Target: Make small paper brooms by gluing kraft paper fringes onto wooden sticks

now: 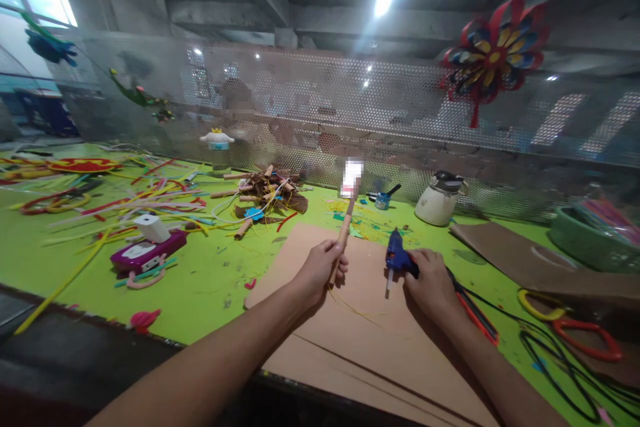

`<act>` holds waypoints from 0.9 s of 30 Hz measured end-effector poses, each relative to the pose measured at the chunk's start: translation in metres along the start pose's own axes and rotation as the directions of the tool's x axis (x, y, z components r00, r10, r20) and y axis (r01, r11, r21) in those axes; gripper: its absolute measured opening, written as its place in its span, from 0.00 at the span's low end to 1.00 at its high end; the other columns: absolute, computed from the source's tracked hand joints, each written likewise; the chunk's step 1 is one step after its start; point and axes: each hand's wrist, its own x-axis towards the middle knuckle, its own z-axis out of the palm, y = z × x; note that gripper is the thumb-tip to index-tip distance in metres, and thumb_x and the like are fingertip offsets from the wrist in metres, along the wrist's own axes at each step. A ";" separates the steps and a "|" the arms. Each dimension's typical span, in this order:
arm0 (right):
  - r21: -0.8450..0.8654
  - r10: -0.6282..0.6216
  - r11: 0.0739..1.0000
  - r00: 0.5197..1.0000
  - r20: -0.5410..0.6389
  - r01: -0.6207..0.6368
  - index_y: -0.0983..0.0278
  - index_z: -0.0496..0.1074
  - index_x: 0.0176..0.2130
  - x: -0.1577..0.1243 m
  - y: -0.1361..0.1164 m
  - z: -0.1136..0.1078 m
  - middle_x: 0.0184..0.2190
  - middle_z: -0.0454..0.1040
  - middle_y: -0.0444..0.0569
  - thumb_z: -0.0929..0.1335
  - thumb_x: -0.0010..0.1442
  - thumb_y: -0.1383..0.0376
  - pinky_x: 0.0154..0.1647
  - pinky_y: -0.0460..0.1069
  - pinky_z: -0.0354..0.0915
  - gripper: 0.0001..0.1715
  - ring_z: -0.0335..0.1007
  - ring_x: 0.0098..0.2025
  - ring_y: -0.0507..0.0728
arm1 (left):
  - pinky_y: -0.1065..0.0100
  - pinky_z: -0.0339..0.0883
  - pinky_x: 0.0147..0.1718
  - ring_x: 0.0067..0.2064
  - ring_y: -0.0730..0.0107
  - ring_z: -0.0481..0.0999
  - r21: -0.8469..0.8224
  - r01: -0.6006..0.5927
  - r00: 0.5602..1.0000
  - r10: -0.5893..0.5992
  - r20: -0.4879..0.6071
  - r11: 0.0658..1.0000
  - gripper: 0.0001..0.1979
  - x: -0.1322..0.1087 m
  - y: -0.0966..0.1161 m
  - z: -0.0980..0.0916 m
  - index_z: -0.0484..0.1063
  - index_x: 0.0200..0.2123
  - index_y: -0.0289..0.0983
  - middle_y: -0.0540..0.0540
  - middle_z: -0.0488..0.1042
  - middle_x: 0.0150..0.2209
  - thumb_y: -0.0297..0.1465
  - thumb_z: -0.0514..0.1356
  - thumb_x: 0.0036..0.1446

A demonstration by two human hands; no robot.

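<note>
Over the brown cardboard sheet (pixel 300 260), my left hand (pixel 323 267) is closed around a thin brown stick (pixel 343 233). It tilts up and away from me, and its far end runs into a blurred patch. Thin yellow strands hang below that hand. To the right, my right hand (pixel 431 280) is wrapped around the handle of a blue hot glue gun (pixel 397 255), whose nozzle points away from me. A pale glue stick pokes out of its rear. Some of the right fingers are hidden behind the hand.
Brown paper rolls (pixel 273 190) lie in a heap at the back. A purple power strip (pixel 147 250) and colourful strips cover the left. On the right are red-and-yellow scissors (pixel 585 337), a black cable (pixel 545 360), a white kettle (pixel 436 200) and a green basin (pixel 575 237). A perforated screen (pixel 310 100) stands behind.
</note>
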 end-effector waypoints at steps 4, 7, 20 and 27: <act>0.069 0.027 0.997 0.999 -0.035 -0.025 0.68 0.70 0.43 0.001 0.001 0.001 0.39 0.69 0.55 0.65 0.50 0.69 0.45 0.55 0.60 0.18 0.59 0.42 0.62 | 0.73 0.62 0.17 0.17 0.78 0.65 -0.031 0.023 1.000 -0.023 0.002 0.999 0.08 0.001 0.001 0.000 0.62 0.29 0.35 0.51 0.65 0.23 0.35 0.54 0.56; 0.104 0.057 0.993 0.998 -0.035 -0.053 0.68 0.71 0.41 0.001 0.001 0.000 0.38 0.70 0.55 0.66 0.51 0.66 0.45 0.55 0.60 0.16 0.60 0.42 0.62 | 0.74 0.62 0.17 0.17 0.78 0.65 -0.070 0.047 0.999 -0.047 0.009 0.996 0.06 0.001 0.002 -0.001 0.62 0.31 0.36 0.51 0.65 0.23 0.33 0.54 0.57; 0.123 0.116 0.985 0.993 0.036 -0.120 0.67 0.72 0.38 0.002 0.002 -0.002 0.36 0.71 0.54 0.65 0.51 0.62 0.43 0.53 0.58 0.15 0.61 0.40 0.61 | 0.74 0.59 0.16 0.17 0.78 0.63 -0.241 0.193 0.980 -0.200 -0.005 0.951 0.13 0.006 0.005 -0.006 0.65 0.33 0.34 0.49 0.66 0.22 0.39 0.50 0.59; 0.131 0.129 0.982 0.990 0.055 -0.135 0.66 0.73 0.37 0.002 0.000 -0.003 0.35 0.71 0.53 0.66 0.49 0.62 0.42 0.53 0.57 0.15 0.61 0.40 0.60 | 0.74 0.59 0.16 0.17 0.78 0.63 -0.240 0.200 0.977 -0.212 -0.027 0.950 0.15 0.004 0.007 -0.003 0.65 0.30 0.33 0.48 0.66 0.22 0.39 0.49 0.60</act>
